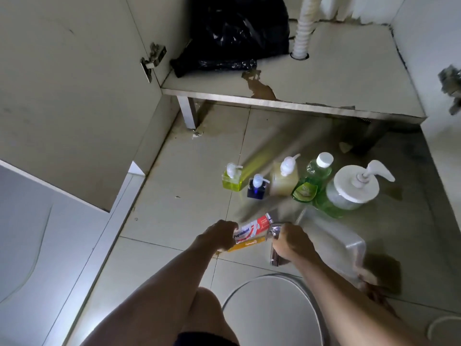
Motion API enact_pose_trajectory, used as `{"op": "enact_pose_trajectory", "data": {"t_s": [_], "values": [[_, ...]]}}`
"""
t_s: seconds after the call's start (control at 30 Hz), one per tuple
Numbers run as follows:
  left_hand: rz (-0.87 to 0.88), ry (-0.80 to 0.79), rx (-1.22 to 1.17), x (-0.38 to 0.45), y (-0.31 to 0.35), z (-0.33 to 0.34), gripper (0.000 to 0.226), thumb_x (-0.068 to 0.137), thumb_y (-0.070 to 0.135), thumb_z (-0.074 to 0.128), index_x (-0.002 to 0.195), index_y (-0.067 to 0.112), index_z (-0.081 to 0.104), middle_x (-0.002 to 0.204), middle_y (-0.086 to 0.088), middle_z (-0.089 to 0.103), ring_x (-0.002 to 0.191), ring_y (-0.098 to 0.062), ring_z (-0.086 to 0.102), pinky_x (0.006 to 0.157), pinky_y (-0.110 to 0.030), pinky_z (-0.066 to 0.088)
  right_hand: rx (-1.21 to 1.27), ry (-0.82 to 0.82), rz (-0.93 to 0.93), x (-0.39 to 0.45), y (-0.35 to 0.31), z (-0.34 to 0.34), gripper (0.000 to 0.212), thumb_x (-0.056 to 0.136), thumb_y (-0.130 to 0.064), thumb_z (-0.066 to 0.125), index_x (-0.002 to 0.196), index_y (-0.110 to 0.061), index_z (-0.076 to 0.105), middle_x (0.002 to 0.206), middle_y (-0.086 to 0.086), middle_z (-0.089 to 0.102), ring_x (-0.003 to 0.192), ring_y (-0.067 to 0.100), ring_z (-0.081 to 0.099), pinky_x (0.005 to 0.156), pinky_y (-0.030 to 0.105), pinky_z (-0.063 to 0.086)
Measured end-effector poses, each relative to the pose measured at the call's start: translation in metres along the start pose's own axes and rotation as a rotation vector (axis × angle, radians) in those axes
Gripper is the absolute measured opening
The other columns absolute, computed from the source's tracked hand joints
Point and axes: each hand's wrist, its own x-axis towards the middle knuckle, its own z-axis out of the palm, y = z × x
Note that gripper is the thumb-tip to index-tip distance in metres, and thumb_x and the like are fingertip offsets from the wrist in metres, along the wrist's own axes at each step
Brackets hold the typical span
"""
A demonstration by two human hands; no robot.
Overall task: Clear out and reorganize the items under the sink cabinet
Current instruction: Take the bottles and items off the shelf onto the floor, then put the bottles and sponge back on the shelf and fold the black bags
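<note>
A pale tiled floor (189,186) spreads below the cabinet, stained brown near a square metal leg (187,111). A white ribbed drain hose (305,28) drops through a hole in the cabinet's base. On the left, an open door (67,96) carries a metal hinge (152,59); another hinge (451,82) shows blurred at the right edge. A round white lid (270,310) sits at the bottom. A white curved fixture (27,245) fills the lower left.

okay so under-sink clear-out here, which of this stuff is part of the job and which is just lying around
Part of the job: toothpaste boxes in the left hand; shiny packet in the right hand; five bottles on the floor; clear plastic tub; black bag in the cabinet.

Lying about: round white lid; drain hose.
</note>
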Motion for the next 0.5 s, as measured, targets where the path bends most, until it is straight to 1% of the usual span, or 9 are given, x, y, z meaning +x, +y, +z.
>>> {"op": "enact_pose_trajectory", "data": {"t_s": [0.07, 0.13, 0.2, 0.27, 0.3, 0.33, 0.37, 0.43, 0.5], "values": [[-0.004, 0.011, -0.011, -0.007, 0.003, -0.019, 0.049, 0.088, 0.019, 0.058, 0.135, 0.014, 0.046, 0.138, -0.012, 0.052, 0.123, -0.029, 0.053, 0.099, -0.037, 0.047, -0.002, -0.041, -0.064, -0.008, -0.008, -0.018, 0.019, 0.088, -0.027, 0.053, 0.09, -0.013, 0.064, 0.096, 0.013, 0.066, 0.097, 0.03, 0.065, 0.073, 0.029, 0.051], [0.009, 0.019, 0.0, -0.012, 0.006, -0.047, 0.051, 0.089, 0.016, 0.056, 0.138, 0.012, 0.043, 0.141, -0.012, 0.049, 0.125, -0.027, 0.051, 0.099, -0.032, 0.044, 0.02, -0.055, -0.099, -0.012, -0.02, -0.042, 0.018, 0.081, -0.025, 0.056, 0.068, -0.013, 0.057, 0.073, 0.009, 0.059, 0.071, 0.027, 0.062, 0.052, 0.024, 0.046], [0.03, 0.046, 0.027, -0.018, 0.008, -0.081, 0.05, 0.09, 0.018, 0.054, 0.138, 0.012, 0.044, 0.14, -0.012, 0.05, 0.126, -0.026, 0.05, 0.1, -0.03, 0.041, 0.067, -0.02, -0.139, -0.009, -0.031, -0.069, 0.021, 0.078, -0.023, 0.058, 0.067, -0.005, 0.06, 0.067, 0.01, 0.059, 0.063, 0.025, 0.056, 0.056, 0.029, 0.053], [0.042, 0.102, 0.047, -0.021, 0.009, -0.119, 0.048, 0.09, 0.023, 0.054, 0.136, 0.013, 0.046, 0.136, -0.012, 0.053, 0.124, -0.027, 0.051, 0.102, -0.03, 0.041, 0.084, 0.039, -0.19, -0.01, -0.043, -0.104, 0.024, 0.08, -0.021, 0.059, 0.067, -0.001, 0.058, 0.069, 0.012, 0.059, 0.068, 0.029, 0.058, 0.064, 0.028, 0.052], [0.051, 0.136, 0.048, -0.023, 0.011, -0.139, 0.046, 0.09, 0.025, 0.055, 0.135, 0.014, 0.047, 0.135, -0.012, 0.054, 0.123, -0.028, 0.051, 0.101, -0.03, 0.042, 0.103, 0.08, -0.201, -0.01, -0.049, -0.123, 0.026, 0.081, -0.019, 0.059, 0.067, 0.003, 0.056, 0.069, 0.014, 0.055, 0.069, 0.031, 0.056, 0.06, 0.022, 0.048], [0.061, 0.167, 0.036, -0.024, 0.011, -0.158, 0.045, 0.091, 0.025, 0.055, 0.134, 0.014, 0.048, 0.134, -0.012, 0.054, 0.122, -0.028, 0.051, 0.101, -0.031, 0.042, 0.12, 0.121, -0.209, -0.011, -0.054, -0.14, 0.027, 0.081, -0.017, 0.059, 0.07, 0.007, 0.057, 0.068, 0.016, 0.053, 0.066, 0.031, 0.053, 0.05, 0.014, 0.039], [0.073, 0.198, 0.017, -0.023, 0.011, -0.175, 0.044, 0.092, 0.024, 0.055, 0.134, 0.014, 0.048, 0.134, -0.011, 0.054, 0.122, -0.028, 0.051, 0.101, -0.031, 0.041, 0.126, 0.154, -0.216, -0.01, -0.059, -0.158, 0.026, 0.081, -0.017, 0.06, 0.076, 0.008, 0.061, 0.068, 0.019, 0.055, 0.065, 0.032, 0.052, 0.045, 0.013, 0.032], [0.092, 0.281, -0.033, -0.019, 0.01, -0.207, 0.041, 0.092, 0.022, 0.054, 0.133, 0.015, 0.049, 0.132, -0.011, 0.055, 0.121, -0.028, 0.052, 0.101, -0.032, 0.042, 0.124, 0.185, -0.236, -0.004, -0.07, -0.185, 0.022, 0.082, -0.022, 0.061, 0.082, -0.002, 0.069, 0.08, 0.014, 0.068, 0.07, 0.026, 0.057, 0.052, 0.02, 0.036], [0.113, 0.455, -0.114, -0.005, 0.007, -0.235, 0.038, 0.09, 0.02, 0.055, 0.128, 0.017, 0.053, 0.123, -0.01, 0.062, 0.114, -0.029, 0.057, 0.096, -0.035, 0.047, 0.118, 0.181, -0.246, 0.015, -0.083, -0.203, 0.015, 0.084, -0.026, 0.062, 0.087, -0.013, 0.069, 0.092, 0.005, 0.071, 0.078, 0.017, 0.057, 0.063, 0.02, 0.04]]}}
